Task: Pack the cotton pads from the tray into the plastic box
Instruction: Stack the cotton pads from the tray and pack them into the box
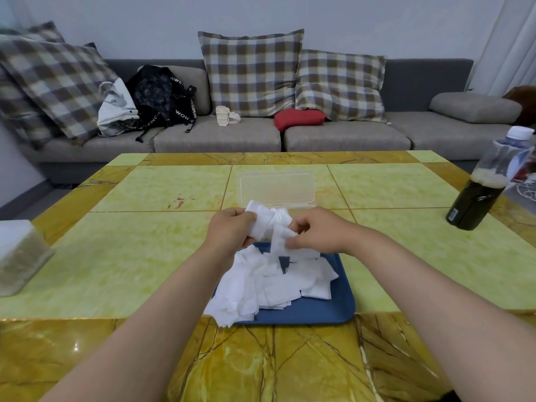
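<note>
The cotton pads (272,281) lie in a loose white heap on the blue tray (327,313) right in front of me, the pile spilling over the tray's left edge onto the table (139,256). A few of them are up in my hands, above the tray's far end. My left hand (229,232) is closed around a folded bunch of pads, thumb on top, fingers curled underneath. My right hand (316,232) pinches the other side of the same bunch, fingertips pressed together on a pad that hangs down toward the heap. Just beyond my hands sits the plastic box (277,188), clear and open, its lid standing up at the back (the box body is mostly hidden behind the pads I hold, so I cannot tell what is inside). Off to my right a dark bottle (481,195) stands on the table, and at the left edge is a box with a white top (20,256). Past the table runs a grey sofa (342,137) with checked cushions (252,74), a black backpack (162,94) and a small red cushion (298,118)
</note>
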A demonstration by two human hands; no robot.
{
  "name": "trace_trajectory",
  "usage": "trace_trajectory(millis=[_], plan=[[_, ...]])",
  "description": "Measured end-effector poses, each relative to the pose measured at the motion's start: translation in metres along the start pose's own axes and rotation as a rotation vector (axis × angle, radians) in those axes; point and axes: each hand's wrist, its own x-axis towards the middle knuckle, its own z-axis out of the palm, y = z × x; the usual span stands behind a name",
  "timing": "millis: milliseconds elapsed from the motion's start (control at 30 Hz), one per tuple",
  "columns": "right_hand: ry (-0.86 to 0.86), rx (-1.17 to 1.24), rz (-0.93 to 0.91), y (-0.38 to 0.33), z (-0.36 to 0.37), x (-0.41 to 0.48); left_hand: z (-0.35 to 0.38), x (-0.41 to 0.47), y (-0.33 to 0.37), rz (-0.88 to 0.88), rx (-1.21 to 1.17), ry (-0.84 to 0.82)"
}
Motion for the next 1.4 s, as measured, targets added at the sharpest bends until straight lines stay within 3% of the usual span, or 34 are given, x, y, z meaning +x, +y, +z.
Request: trace_trajectory(millis=[133,233,467,700,867,1000,1100,1300,1400], plan=[[-0.004,0.386,0.013,0.002,-0.016,-0.012,0.000,0.001,-0.004,-0.003,-0.021,0.044],[0.004,0.509,-0.008,-0.001,-0.020,-0.017,0.005,-0.004,-0.003,-0.051,-0.106,-0.040],[0.090,0.476,-0.020,-0.013,-0.018,-0.021,0.016,-0.012,0.001,-0.134,-0.352,-0.251],[0.255,0.489,-0.003,-0.021,-0.014,-0.017,0.020,-0.014,0.001,-0.245,-0.596,-0.266],[0.268,0.429,0.011,-0.020,-0.012,-0.014,0.023,-0.013,0.001,-0.280,-0.599,-0.294],[0.289,0.377,0.019,-0.020,-0.011,-0.013,0.022,-0.015,0.004,-0.161,-0.476,-0.340],[0.281,0.344,0.005,-0.021,-0.011,-0.014,0.020,-0.012,0.003,-0.115,-0.358,-0.299],[0.354,0.473,0.074,-0.022,-0.012,-0.012,0.020,-0.014,0.004,-0.221,-0.568,-0.223],[0.357,0.518,0.084,-0.019,-0.022,-0.016,0.019,-0.011,0.002,-0.173,-0.474,-0.125]])
